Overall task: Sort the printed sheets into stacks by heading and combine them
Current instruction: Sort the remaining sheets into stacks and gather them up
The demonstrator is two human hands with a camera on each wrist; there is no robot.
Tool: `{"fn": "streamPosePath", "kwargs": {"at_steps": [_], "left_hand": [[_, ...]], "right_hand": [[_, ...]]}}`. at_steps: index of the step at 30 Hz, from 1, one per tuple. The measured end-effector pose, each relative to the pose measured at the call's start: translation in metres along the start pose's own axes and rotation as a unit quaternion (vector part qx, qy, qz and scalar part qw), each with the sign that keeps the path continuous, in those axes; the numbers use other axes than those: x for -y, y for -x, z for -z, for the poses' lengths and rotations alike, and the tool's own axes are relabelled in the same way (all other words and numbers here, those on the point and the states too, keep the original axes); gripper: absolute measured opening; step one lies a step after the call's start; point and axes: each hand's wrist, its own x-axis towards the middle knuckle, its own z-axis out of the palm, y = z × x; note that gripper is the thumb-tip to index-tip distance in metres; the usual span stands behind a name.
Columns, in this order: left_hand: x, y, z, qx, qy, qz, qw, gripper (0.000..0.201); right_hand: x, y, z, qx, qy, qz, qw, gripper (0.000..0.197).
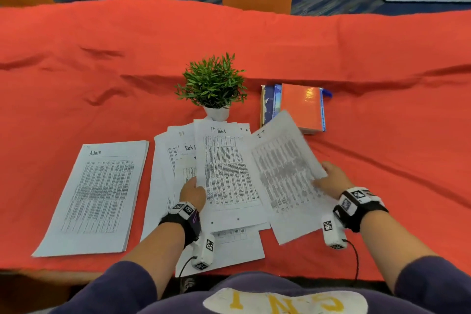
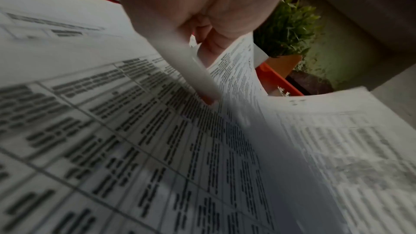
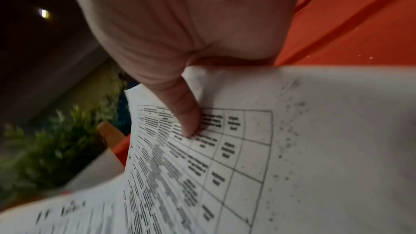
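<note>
Right now the right hand [image 1: 331,181] pinches the near right edge of a sheet headed "IT" [image 1: 285,176], its thumb [image 3: 186,122] pressed on the printed table with the other fingers hidden beneath, and holds that sheet tilted above the red-covered counter [image 1: 382,58]. Meanwhile the left hand [image 1: 192,195] grips the left edge of the "It logs" sheet [image 1: 226,173], fingers tucked under it, atop a loose fanned pile [image 1: 168,168] at the near middle. Left of the pile lies a squared "Admin" stack [image 1: 96,199]; farther off stand a potted plant [image 1: 212,84] and books [image 1: 295,107].
</note>
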Motion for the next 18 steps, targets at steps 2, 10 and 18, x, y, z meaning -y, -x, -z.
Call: {"fn": "streamPosePath", "kwargs": {"at_steps": [2, 10, 18], "left_hand": [[0.007, -0.002, 0.008, -0.008, 0.010, -0.009, 1.000, 0.040], [0.001, 0.011, 0.013, 0.067, 0.080, -0.054, 0.993, 0.030], [-0.016, 0.030, 0.013, 0.135, 0.152, -0.081, 0.976, 0.034]], "right_hand": [[0.003, 0.001, 0.012, 0.008, -0.134, 0.016, 0.991, 0.043], [0.038, 0.007, -0.021, 0.053, -0.344, -0.015, 0.937, 0.022], [0.034, 0.015, -0.050, 0.059, -0.229, -0.029, 0.971, 0.027]]}}
